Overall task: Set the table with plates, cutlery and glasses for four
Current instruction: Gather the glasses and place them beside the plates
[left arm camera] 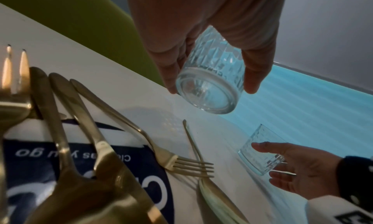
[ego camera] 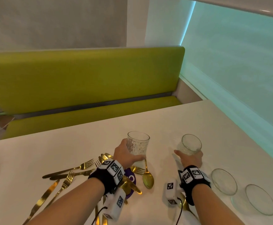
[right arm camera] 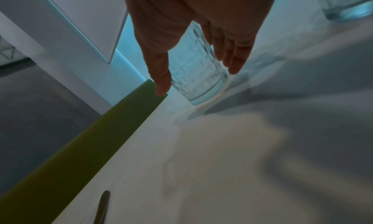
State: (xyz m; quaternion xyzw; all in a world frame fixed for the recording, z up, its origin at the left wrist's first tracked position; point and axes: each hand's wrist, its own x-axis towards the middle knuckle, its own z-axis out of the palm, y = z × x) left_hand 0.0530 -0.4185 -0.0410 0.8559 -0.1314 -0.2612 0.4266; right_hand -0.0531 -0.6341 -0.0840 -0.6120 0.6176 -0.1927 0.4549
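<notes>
The green bench [ego camera: 83,78] runs along the far edge of the white table [ego camera: 189,120], which carries all items noted here. Near the table's right front stand two clear glass bowls [ego camera: 224,181], side by side and apart from the hands. Left of centre lies a loose heap of gold cutlery [ego camera: 70,174] (forks, knives and spoons, several overlapping), partly on a dark blue printed mat [left arm camera: 30,171]. The left hand [ego camera: 126,154] grips a patterned glass [ego camera: 138,143], thumb on one side and fingers on the other, wrapped round its lower half; the left wrist view shows this glass lifted clear of the table and tilted, its base facing the camera. The right hand [ego camera: 190,158] is at a second patterned glass [ego camera: 191,144], which lies between the thumb and the fingers; the fingers are nearly straight along its wall, and the right wrist view does not settle whether they clasp it. That glass appears tilted, base low to the table. A gold spoon [ego camera: 147,176] lies between the two forearms.
</notes>
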